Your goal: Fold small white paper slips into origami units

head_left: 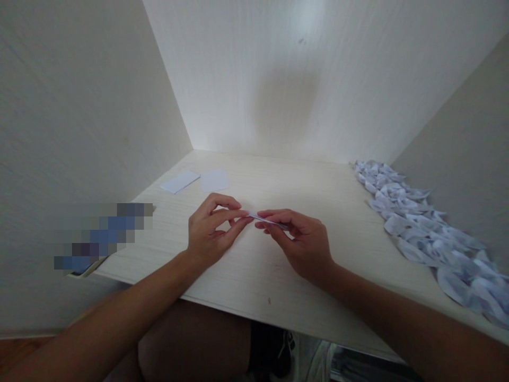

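Between my two hands, over the middle of the white table (238, 265), is a small folded piece of white paper (262, 218), seen nearly edge-on. My left hand (214, 223) pinches its left tip between thumb and fingers. The thumb and fingers of my right hand (302, 233) close on its right part and hide some of it. Beyond my left hand lie a flat square of white paper (214, 180) and, to its left, a white paper rectangle (180, 182).
Along the right wall runs a long heap of folded white paper pieces (413, 212). A pixelated, blurred-out object (107, 233) sits at the table's left edge. White panels (246, 69) rise at the back and on both sides. My legs show below the front edge.
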